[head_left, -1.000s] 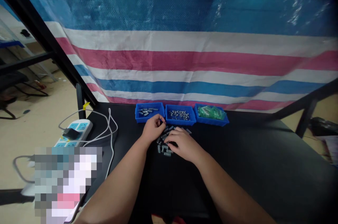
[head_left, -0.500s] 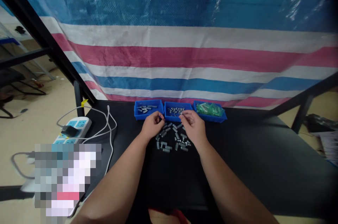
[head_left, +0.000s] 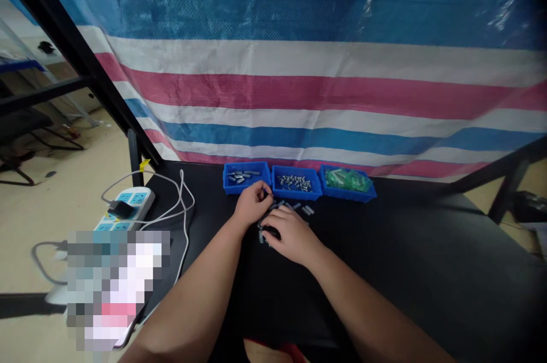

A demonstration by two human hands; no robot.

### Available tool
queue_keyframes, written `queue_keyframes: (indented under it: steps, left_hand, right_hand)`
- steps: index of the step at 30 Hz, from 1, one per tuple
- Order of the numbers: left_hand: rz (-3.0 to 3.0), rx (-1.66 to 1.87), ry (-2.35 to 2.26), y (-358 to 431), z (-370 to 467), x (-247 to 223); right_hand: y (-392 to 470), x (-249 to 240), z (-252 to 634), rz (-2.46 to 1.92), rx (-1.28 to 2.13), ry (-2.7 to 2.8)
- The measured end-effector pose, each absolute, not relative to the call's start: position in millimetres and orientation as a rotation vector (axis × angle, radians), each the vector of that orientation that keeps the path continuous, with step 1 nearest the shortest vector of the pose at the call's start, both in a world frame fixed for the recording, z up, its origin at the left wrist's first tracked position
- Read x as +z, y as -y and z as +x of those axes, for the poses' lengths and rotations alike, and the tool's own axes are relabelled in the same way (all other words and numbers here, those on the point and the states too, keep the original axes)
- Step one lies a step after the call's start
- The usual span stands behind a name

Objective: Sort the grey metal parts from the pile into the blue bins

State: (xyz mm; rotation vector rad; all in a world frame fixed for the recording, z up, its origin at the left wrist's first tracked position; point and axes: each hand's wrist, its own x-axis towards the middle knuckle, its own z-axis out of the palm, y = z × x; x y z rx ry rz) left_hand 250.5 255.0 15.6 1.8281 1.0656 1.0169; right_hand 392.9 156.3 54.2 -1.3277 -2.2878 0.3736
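Small grey metal cylinders lie loose on the black table, partly covered by my right hand. That hand is palm down over them, its fingers bent and the thumb apart. Left of it, my left hand is closed, thumb against curled fingers; whatever is between them is hidden. Just behind the hands stand three blue bins in a row. The left bin holds several metal cylinders, the middle bin many small shiny screw-like parts, and the right bin green plastic packets.
A striped plastic sheet hangs behind the black table. At the left are a white power strip with a black plug, loose white cables and a blurred-out device. Black frame bars flank the table.
My right hand has moved from the front of the middle bin down and left onto the loose cylinders, its fingers opening. My left hand stays closed near the bins. The view has shifted slightly.
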Motion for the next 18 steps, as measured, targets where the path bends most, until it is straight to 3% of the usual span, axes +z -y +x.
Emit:
queue_keyframes:
  steps: [12,18]
  left_hand:
    - [1.829,1.013,-1.058,-256,250,13]
    - [1.793,1.014,-1.036,-257,250,11]
  right_hand:
    - [-159,50,390,-1.227,0.4,2.306]
    - [-164,59,413,-1.091,0.205,1.787]
